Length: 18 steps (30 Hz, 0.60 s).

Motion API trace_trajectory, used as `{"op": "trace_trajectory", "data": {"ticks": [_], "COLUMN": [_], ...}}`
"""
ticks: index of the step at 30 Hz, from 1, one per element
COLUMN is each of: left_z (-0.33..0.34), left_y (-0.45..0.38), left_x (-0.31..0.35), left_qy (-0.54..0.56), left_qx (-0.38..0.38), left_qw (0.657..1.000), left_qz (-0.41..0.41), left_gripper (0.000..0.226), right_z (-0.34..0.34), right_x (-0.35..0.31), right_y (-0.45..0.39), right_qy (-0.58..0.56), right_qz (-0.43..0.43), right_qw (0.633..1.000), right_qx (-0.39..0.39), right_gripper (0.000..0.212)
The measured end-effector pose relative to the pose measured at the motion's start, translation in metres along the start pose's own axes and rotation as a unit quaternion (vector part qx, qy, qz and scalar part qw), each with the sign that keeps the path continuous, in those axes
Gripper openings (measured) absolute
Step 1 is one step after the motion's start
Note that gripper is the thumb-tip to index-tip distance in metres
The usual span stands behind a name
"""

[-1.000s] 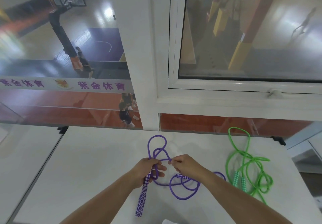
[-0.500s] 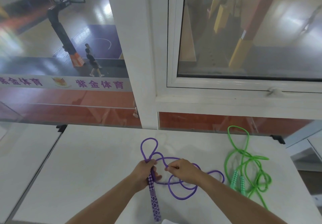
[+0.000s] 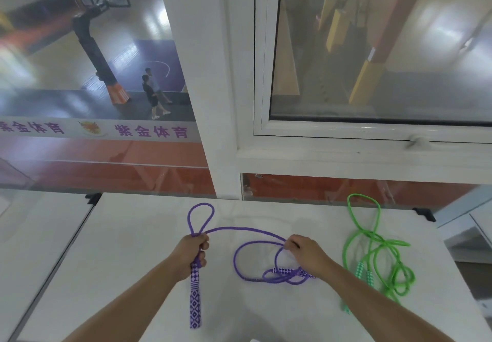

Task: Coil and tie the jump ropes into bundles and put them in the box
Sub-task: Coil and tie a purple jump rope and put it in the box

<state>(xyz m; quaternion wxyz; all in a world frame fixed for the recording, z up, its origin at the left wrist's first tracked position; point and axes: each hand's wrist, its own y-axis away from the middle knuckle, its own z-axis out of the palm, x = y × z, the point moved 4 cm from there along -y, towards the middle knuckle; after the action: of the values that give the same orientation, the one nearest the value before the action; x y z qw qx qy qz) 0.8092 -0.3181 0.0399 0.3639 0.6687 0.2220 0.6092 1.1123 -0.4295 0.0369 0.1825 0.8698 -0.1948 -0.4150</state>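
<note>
Nearby, green jump rope (image 3: 378, 251) loose on white table (image 3: 133, 248), beside right hand (image 3: 306, 251).

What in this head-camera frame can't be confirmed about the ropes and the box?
- Box: none in the head view; a white corner at the bottom edge is cut off.
- Second handle of the purple rope: its end is hidden under the right hand.
- Green rope: its lower end is hidden by the right forearm.

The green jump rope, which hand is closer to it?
The right hand. It pinches the purple jump rope just beside the green jump rope, not touching it. The left hand grips the purple rope's handle farther away, across the table.
</note>
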Motion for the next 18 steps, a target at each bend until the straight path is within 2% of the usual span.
{"op": "trace_trajectory", "data": {"ticks": [3,5,8,11,15,18], "left_z": [0.034,0.057,0.085,0.098,0.1,0.091], "left_y": [0.009,0.016,0.025,0.031,0.035,0.028], "left_x": [-0.014,-0.024,-0.032,-0.035,-0.035,-0.027], "left_qy": [0.014,0.017,0.042,0.041,0.014,-0.005], "left_qx": [-0.047,-0.069,-0.088,-0.105,-0.097,-0.054], "left_qw": [0.999,0.997,0.995,0.993,0.994,0.996], "left_qz": [-0.017,-0.01,0.001,0.02,0.038,0.067], "left_gripper": [0.02,0.023,0.032,0.037,0.03,0.028], "right_z": [0.032,0.05,0.063,0.066,0.065,0.06], "right_x": [-0.021,-0.036,-0.058,-0.072,-0.072,-0.066], "right_y": [0.004,0.009,0.02,0.027,0.021,0.017], "right_qy": [-0.095,-0.109,-0.091,-0.073,-0.04,0.01], "right_qz": [0.026,-0.004,-0.075,-0.116,-0.094,-0.074], "right_qw": [0.995,0.993,0.991,0.988,0.991,0.992], "right_qx": [-0.028,-0.048,-0.06,-0.075,-0.087,-0.099], "right_gripper": [0.026,0.025,0.023,0.034,0.031,0.028]}}
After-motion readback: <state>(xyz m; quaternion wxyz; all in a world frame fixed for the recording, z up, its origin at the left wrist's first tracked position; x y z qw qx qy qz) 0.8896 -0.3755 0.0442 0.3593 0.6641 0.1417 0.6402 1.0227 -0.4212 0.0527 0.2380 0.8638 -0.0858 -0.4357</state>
